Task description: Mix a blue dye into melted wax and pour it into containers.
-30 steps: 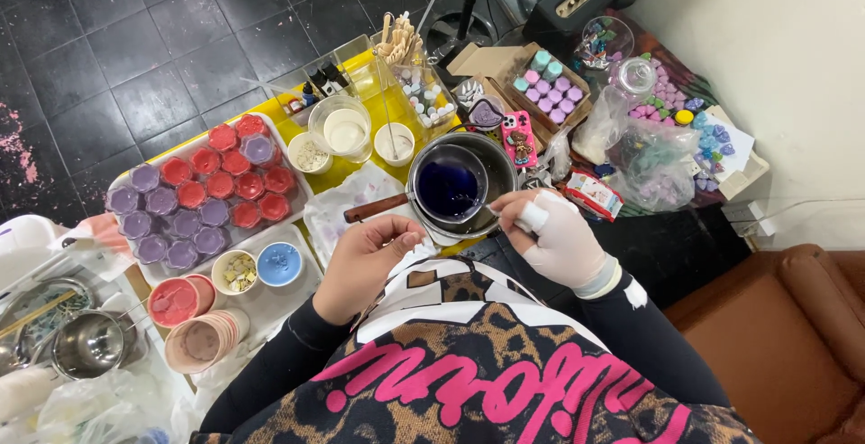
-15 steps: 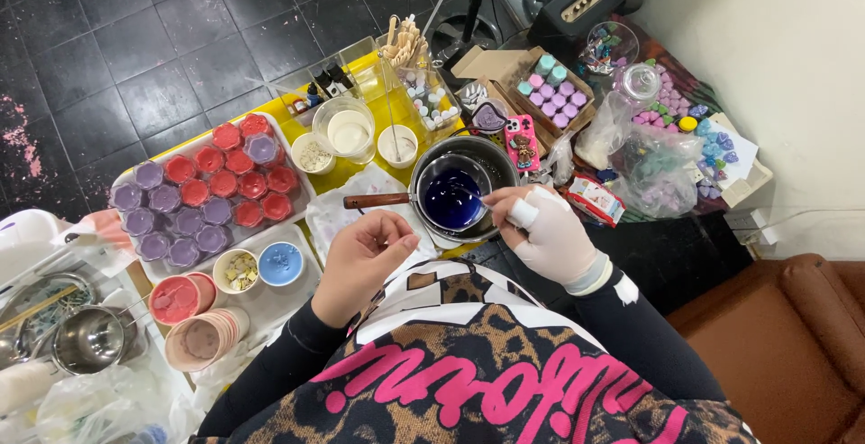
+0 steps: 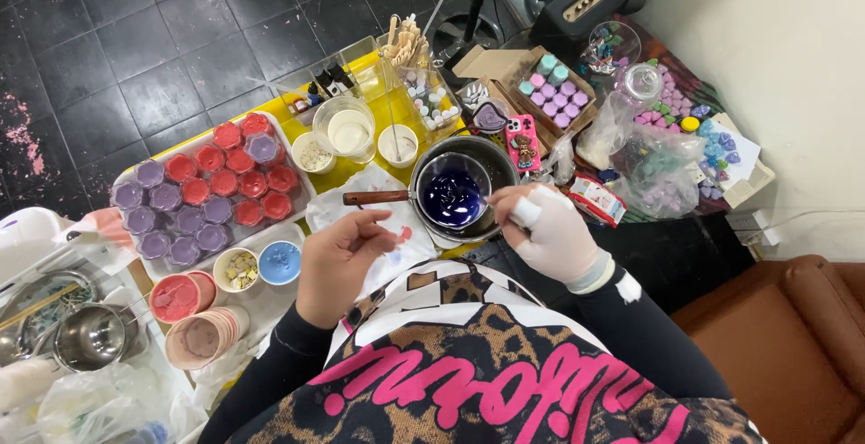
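Purple liquid in the pot (image 3: pixel 453 196) would spill; grip its wooden handle (image 3: pixel 374 198). Right hand (image 3: pixel 550 232) pinches a stirrer, left hand (image 3: pixel 341 259) loosely curled.

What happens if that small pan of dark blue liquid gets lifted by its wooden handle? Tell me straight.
The pan would likely feel front-heavy, since the long wooden handle sticks out to one side. The blue liquid fills much of the bowl, so tilting could probably slosh it. It sits inside a larger dark pot, so it may catch on the rim. The right hand is at its edge.
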